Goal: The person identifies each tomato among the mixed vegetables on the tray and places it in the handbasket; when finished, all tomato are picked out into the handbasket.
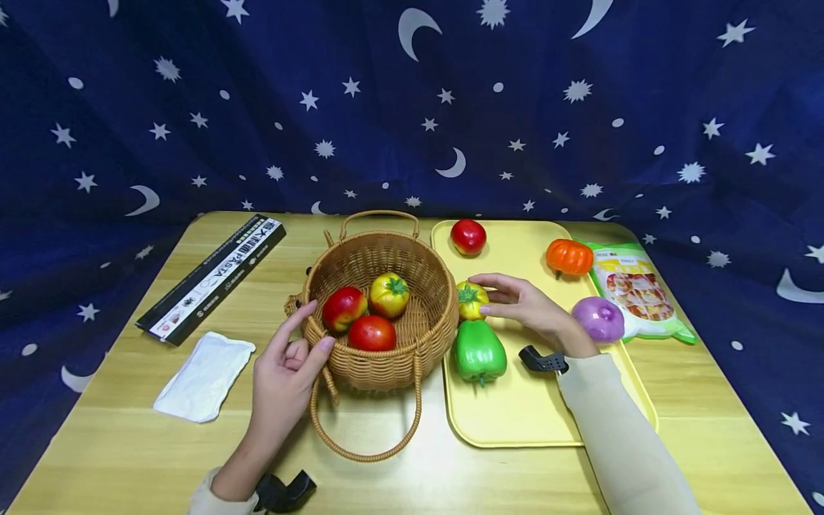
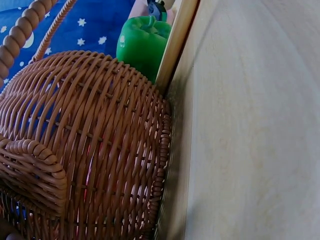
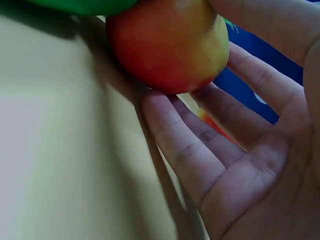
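Observation:
My left hand (image 1: 283,372) rests with index finger and thumb at the left rim of a wicker basket (image 1: 386,368). Inside the basket lie a red-and-yellow mango-like fruit (image 1: 344,309), a yellow tomato (image 1: 389,295) and a red tomato (image 1: 372,334). Just right of the basket, my right hand (image 1: 524,307) holds another yellow tomato (image 1: 472,300) between thumb and fingers. In the right wrist view this tomato (image 3: 165,45) shows a red-orange underside, low over the tray. A green bell pepper (image 1: 480,352) sits right in front of it.
The yellow tray (image 1: 515,429) also bears a red fruit (image 1: 468,237), an orange pumpkin (image 1: 569,257) and a purple onion (image 1: 599,320). A food bag (image 1: 644,293) lies along its right edge. Left of the basket are a black pasta box (image 1: 212,279) and a white packet (image 1: 204,377).

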`<state>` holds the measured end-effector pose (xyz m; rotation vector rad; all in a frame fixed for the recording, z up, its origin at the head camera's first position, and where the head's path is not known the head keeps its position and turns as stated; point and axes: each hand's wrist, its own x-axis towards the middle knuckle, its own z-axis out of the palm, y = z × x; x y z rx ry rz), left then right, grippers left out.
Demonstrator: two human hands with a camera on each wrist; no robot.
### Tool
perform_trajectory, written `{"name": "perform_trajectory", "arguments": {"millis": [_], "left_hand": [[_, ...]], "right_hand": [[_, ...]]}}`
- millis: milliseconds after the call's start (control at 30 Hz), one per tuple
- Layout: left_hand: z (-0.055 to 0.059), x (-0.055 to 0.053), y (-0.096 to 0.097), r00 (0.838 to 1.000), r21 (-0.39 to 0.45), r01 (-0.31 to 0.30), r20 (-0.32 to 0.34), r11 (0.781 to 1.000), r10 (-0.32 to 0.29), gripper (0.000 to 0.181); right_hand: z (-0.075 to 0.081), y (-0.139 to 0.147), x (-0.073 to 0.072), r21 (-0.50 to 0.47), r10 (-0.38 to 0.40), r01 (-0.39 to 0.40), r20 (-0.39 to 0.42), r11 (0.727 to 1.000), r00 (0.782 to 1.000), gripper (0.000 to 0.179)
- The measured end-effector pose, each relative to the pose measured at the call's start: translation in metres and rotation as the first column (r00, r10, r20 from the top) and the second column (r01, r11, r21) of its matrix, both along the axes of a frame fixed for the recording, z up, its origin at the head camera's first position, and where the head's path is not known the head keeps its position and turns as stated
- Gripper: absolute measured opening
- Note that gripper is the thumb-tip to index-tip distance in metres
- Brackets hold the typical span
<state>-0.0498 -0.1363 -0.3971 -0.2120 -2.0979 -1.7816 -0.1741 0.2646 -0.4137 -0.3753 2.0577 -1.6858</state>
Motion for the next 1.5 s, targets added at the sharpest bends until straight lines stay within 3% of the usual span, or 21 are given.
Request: {"name": "perform_trajectory", "arguments": {"millis": [1000,1500], "left_hand": [[0.001,0.0,0.0,1.0,0.003,-0.001,0.004,1.0,0.001,0.053],[0.001,0.001,0.0,1.0,-0.008,-0.007,0.004,1.0,0.007,0.052]], "right_hand": [[0.0,0.007,-0.001,-0.032,-0.033,0.032,-0.019,0.999,0.999,0.056],[0.008,0.009,0.002,-0.127,-0.037,0.036,-0.013,0.991,0.999,0.055]]}}
